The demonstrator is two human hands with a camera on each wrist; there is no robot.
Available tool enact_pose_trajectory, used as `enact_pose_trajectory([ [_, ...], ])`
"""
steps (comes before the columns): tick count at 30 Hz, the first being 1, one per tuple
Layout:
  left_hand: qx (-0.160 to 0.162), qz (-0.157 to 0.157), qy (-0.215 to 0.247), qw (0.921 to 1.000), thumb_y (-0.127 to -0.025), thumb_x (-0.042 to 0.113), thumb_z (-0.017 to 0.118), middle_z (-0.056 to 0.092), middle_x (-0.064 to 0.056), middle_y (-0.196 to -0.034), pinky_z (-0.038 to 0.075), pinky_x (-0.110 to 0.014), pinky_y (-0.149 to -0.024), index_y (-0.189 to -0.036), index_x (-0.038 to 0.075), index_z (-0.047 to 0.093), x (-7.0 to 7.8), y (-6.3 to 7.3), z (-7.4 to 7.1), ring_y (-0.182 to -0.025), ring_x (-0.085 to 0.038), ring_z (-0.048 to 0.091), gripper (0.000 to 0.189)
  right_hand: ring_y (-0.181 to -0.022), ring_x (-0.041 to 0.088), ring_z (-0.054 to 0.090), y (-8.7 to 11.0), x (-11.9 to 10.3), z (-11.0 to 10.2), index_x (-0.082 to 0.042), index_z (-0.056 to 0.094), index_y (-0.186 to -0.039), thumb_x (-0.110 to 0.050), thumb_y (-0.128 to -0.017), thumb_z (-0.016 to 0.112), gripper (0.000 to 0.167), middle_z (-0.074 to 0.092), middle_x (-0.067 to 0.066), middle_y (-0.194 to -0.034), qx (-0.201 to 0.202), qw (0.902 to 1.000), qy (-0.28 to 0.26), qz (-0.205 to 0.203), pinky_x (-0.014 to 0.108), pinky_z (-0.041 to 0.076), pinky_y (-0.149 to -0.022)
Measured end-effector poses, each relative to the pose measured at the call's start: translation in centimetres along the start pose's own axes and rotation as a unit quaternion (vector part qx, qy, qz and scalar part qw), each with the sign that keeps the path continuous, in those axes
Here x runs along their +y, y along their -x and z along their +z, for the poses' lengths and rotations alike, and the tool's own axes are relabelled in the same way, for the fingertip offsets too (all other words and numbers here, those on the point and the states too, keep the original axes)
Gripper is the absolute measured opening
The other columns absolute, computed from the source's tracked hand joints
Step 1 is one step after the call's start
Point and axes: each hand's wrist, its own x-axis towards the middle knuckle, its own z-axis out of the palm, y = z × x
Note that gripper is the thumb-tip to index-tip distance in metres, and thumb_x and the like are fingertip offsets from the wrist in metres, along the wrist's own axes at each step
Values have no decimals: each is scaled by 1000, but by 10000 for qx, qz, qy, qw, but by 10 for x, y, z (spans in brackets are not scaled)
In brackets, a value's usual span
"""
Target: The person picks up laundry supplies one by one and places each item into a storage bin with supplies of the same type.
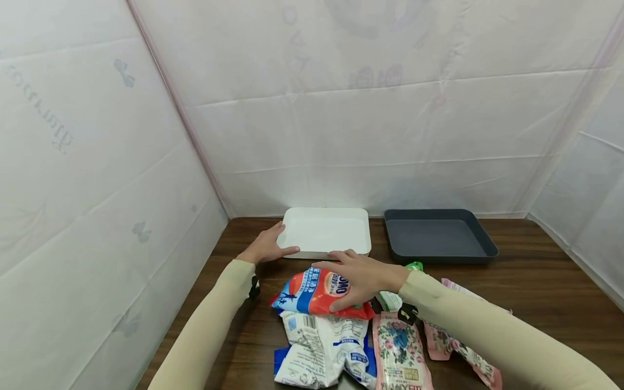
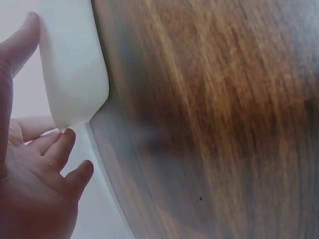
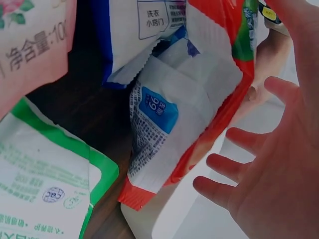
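A white tray [image 1: 325, 230] stands at the back of the table. At its front left corner is my left hand [image 1: 265, 245], the thumb along the front rim and the fingers by the left side. The left wrist view shows the loosely spread fingers right at the end of the tray's pale wall [image 2: 75, 59]. My right hand [image 1: 363, 276] reaches over a red and blue detergent bag [image 1: 304, 290], fingers spread. Seen from the right wrist, those fingers [image 3: 244, 142] are extended beside the bag's red edge, with nothing gripped. The bag lies before the tray.
Right of the white tray is a dark grey tray [image 1: 439, 235]. White and blue bags [image 1: 312, 352] lie nearest me, beside a pink floral pouch [image 1: 400, 346]. More pink packs [image 1: 470, 352] and a green and white pouch [image 3: 45, 174] lie to the right. White sheeting [image 1: 341, 130] encloses the table.
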Motion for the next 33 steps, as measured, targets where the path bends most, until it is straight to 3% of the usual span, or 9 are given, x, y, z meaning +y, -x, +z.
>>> enact_pose_trajectory([
  [16, 78, 46, -80, 9999, -87, 64, 69, 26, -18, -167, 32, -62, -117, -160, 1, 34, -8, 1, 1, -151, -42, 29, 102, -153, 43, 19, -9, 0, 6, -40, 21, -164, -77, -78, 71, 106, 18, 13, -170, -589, 9977, -71, 313, 72, 29, -113],
  [25, 80, -39, -142, 9999, -88, 68, 67, 26, -16, -168, 32, -59, -118, -160, 3, 33, -10, 3, 4, -152, -39, 28, 103, -151, 46, 22, -15, -2, 7, -39, 19, -165, -75, -75, 75, 111, 17, 11, -170, -883, 9945, -91, 550, 70, 32, -112],
  [33, 111, -53, -190, 9997, -86, 70, 68, 28, -15, -167, 32, -59, -118, -160, 4, 35, -9, 5, 0, -152, -38, 29, 105, -148, 41, 28, -17, -7, 6, -38, 24, -164, -76, -76, 74, 108, 21, 8, -168, -875, 9940, 108, 650, 65, 39, -110],
])
